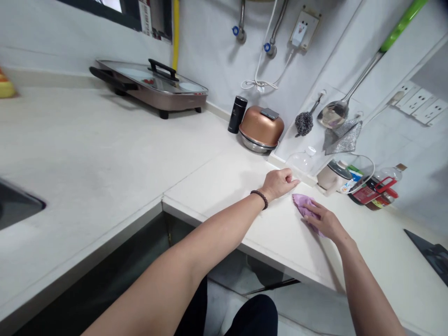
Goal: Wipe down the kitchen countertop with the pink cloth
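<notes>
My right hand presses a crumpled purple cloth onto the white countertop, its fingers bent over the fabric. To the left of the cloth, my left hand is closed, with a beaded bracelet on the wrist. Just behind its fingers a clear, domed lid with a pale knob leans near the wall. Whether those fingers touch the lid's edge, or pinch anything, cannot be made out.
An electric pan with a glass lid stands at the back left. A black flask and a copper-coloured bowl sit in the corner. On the right are a small pot, bottles and a dark hob.
</notes>
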A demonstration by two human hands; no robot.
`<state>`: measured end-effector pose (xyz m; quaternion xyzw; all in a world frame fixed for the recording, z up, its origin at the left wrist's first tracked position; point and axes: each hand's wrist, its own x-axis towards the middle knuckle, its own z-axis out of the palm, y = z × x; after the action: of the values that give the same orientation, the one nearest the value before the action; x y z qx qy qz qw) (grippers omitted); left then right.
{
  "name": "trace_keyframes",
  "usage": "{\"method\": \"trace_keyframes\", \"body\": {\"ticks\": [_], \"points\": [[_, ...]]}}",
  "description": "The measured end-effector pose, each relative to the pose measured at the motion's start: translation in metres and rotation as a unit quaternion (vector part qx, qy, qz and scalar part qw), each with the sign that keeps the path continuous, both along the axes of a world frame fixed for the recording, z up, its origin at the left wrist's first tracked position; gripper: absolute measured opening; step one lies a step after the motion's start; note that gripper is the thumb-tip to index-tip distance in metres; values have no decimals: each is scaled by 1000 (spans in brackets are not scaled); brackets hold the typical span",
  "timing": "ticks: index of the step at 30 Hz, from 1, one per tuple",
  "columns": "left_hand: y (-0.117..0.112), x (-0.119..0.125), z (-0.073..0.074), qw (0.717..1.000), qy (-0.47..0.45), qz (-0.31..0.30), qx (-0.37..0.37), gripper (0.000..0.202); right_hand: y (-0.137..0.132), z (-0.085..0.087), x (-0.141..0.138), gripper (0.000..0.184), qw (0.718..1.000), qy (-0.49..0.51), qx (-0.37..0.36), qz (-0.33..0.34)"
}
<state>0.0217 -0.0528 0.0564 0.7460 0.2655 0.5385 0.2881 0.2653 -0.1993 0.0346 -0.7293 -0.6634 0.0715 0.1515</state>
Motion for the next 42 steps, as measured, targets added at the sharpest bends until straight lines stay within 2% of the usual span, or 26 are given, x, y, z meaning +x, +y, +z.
{"method": "trace_keyframes", "body": {"ticks": [3,6,9,11,13,16,19,21,23,27,30,33,36,39,42], "points": [[1,1,-1,1000,-3,1,0,38,-9,-3,4,53,999,-4,38,12],[2,1,-3,1000,-2,-2,1,39,1,-10,0,52,998,-49,36,17],[5,1,-5,1000,4,-3,2,40,21,-15,-12,45,993,-112,12,-33],[6,0,-5,1000,7,0,1,40,31,-14,-18,46,989,-123,-1,-81],[6,0,-4,1000,10,2,-1,40,34,-10,-17,54,990,-85,-3,-113],[4,1,-3,1000,10,-1,0,41,23,-1,-4,70,992,7,2,-126],[3,2,-2,1000,6,-5,2,41,8,2,8,73,997,-18,34,-70],[3,2,-2,1000,3,-9,3,41,4,-1,8,68,995,-79,58,9],[3,1,-3,1000,4,-11,3,41,7,-9,2,59,989,-119,57,61],[5,0,-3,1000,15,-5,-6,41,11,-25,-18,43,983,-164,63,47],[5,0,-2,1000,18,-3,-15,41,-10,-32,-28,36,978,-185,78,48],[3,1,-2,1000,16,-10,-16,41,-46,-37,-31,36,979,-189,73,13],[1,1,-3,999,16,-22,-18,41,-76,-40,-23,37,979,-187,64,-39],[0,0,-4,999,11,-29,-22,41,-86,-41,4,37,977,-180,56,-96],[0,0,-3,999,8,-30,-24,41,-80,-39,46,40,966,-183,43,-180]]}}
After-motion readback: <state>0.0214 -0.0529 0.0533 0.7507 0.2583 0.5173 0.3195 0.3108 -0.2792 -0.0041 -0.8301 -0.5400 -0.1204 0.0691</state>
